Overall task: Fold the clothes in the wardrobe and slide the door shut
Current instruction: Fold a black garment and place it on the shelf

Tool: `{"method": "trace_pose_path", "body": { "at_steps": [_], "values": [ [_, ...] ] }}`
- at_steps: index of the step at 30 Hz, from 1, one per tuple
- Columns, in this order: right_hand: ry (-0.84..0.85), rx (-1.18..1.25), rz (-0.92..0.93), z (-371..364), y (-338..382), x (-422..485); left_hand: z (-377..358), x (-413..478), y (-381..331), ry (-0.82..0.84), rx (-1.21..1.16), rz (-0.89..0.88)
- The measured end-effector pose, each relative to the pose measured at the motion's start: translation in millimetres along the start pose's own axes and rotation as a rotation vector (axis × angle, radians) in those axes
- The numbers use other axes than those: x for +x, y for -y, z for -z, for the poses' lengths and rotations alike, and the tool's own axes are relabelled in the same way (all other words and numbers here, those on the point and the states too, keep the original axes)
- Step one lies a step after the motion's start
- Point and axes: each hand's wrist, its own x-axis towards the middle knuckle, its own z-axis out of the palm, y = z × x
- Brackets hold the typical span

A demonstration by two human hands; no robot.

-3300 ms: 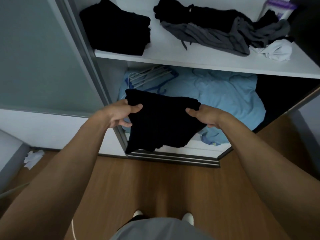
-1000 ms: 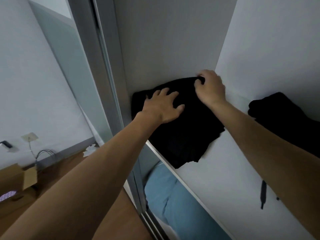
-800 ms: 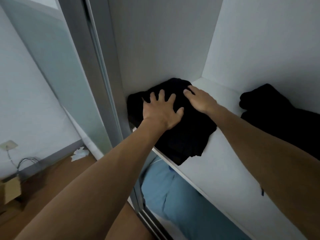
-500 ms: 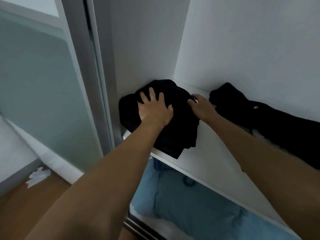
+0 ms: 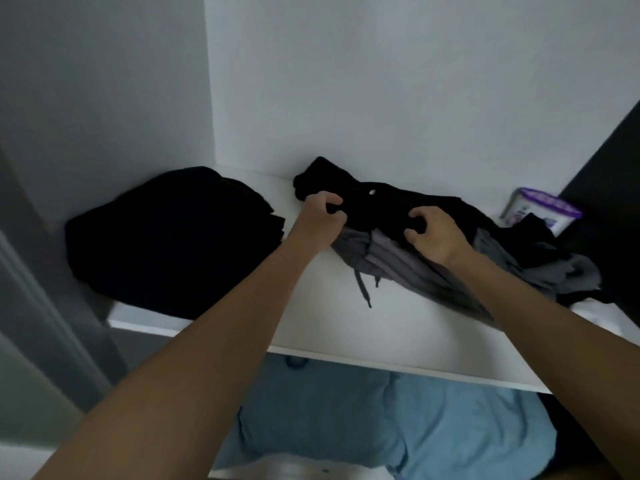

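Both the left grip (image 5: 320,218) and right grip (image 5: 433,235) were pictured curled tight on a black garment (image 5: 377,204) heaped on the wardrobe shelf (image 5: 346,329); the grey garment (image 5: 388,263) tangled beneath could be dragged off with it.

Dim, bluish light, soft blur, wide-angle edges

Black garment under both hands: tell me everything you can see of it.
The black garment is soft, dark cloth, unfolded and crumpled, lying against the back wall on the white shelf. It lies atop a grey garment with a dangling drawstring. A small pale spot near its top cannot be identified. The left hand grips its left end and the right hand its middle, fingers curled into the cloth.
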Motion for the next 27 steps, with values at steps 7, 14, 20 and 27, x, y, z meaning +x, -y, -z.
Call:
{"method": "trace_pose_path", "body": {
  "at_steps": [7, 14, 20, 27],
  "values": [
    [0.146, -0.384, 0.130, 10, -70, 24, -70, 24, -27, 0.156, -0.072, 0.199],
    [-0.165, -0.249, 0.415, -11, -72, 48, -108, 29, -34, 0.085, -0.186, 0.485],
    [-0.227, 0.322, 0.314, -11, -72, 45, -116, 27, -40, 0.055, -0.382, 0.657],
    [-0.305, 0.754, 0.512, 15, -67, -14, -124, 30, -47, -0.011, -0.740, 0.606]
  ]
}}
